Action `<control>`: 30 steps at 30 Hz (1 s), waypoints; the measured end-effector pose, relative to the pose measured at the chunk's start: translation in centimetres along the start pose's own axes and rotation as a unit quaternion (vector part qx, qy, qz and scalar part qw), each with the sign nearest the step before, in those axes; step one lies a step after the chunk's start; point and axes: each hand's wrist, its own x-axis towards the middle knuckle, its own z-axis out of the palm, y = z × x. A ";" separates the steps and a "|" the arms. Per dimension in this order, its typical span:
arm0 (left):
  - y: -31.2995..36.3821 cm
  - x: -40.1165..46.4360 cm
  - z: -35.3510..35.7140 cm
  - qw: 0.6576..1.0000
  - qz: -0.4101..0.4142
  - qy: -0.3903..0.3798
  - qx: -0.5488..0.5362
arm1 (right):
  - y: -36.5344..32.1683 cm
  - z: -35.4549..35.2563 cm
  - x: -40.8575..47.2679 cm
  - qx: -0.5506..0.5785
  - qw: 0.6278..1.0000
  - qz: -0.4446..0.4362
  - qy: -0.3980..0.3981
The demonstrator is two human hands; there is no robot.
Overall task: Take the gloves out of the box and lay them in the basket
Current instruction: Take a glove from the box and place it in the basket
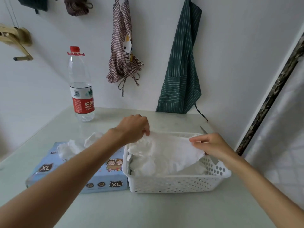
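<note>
A thin white glove (169,150) is stretched flat over the white perforated basket (172,183). My left hand (133,129) pinches its far left corner and my right hand (212,145) pinches its right edge. More crumpled white gloves lie inside the basket under it. The light blue glove box (98,178), marked XL, lies just left of the basket, touching it. White gloves (70,148) bulge out of the opening in its top.
A clear water bottle (81,89) with a red cap stands at the back left of the pale table (148,211). A checked apron (123,51) and a green striped apron (181,71) hang on the wall behind. A thin metal tip (203,130) shows behind the basket.
</note>
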 end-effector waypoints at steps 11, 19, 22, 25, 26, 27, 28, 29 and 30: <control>2.7 1.2 4.6 0.990 0.108 0.068 0.064 | 3.4 1.6 3.4 -0.339 0.939 0.013 -0.058; 0.7 -1.0 3.8 0.971 0.075 -0.212 0.079 | 3.4 1.9 3.1 -0.389 0.919 0.002 -0.058; 0.6 -1.3 3.3 0.962 0.081 -0.248 0.074 | 3.1 2.4 2.7 -0.423 0.903 -0.007 -0.071; 0.7 -1.5 1.0 0.966 0.060 -0.249 0.027 | 3.0 2.6 2.4 -0.432 0.898 -0.020 -0.083; 0.8 -1.4 0.2 0.973 0.059 -0.222 0.016 | 2.9 2.3 2.3 -0.423 0.902 -0.021 -0.085; 0.9 -1.2 -0.2 0.981 0.064 -0.184 0.011 | 2.7 1.9 2.2 -0.410 0.908 -0.019 -0.090; 1.1 -0.9 -0.3 0.986 0.072 -0.149 0.013 | 2.3 1.4 2.0 -0.400 0.911 -0.024 -0.092; 1.4 -0.7 -0.1 0.987 0.081 -0.136 0.019 | 1.8 0.9 1.8 -0.408 0.908 -0.039 -0.083; 1.6 -0.6 0.5 0.983 0.091 -0.156 0.026 | 1.3 0.5 1.6 -0.429 0.899 -0.068 -0.059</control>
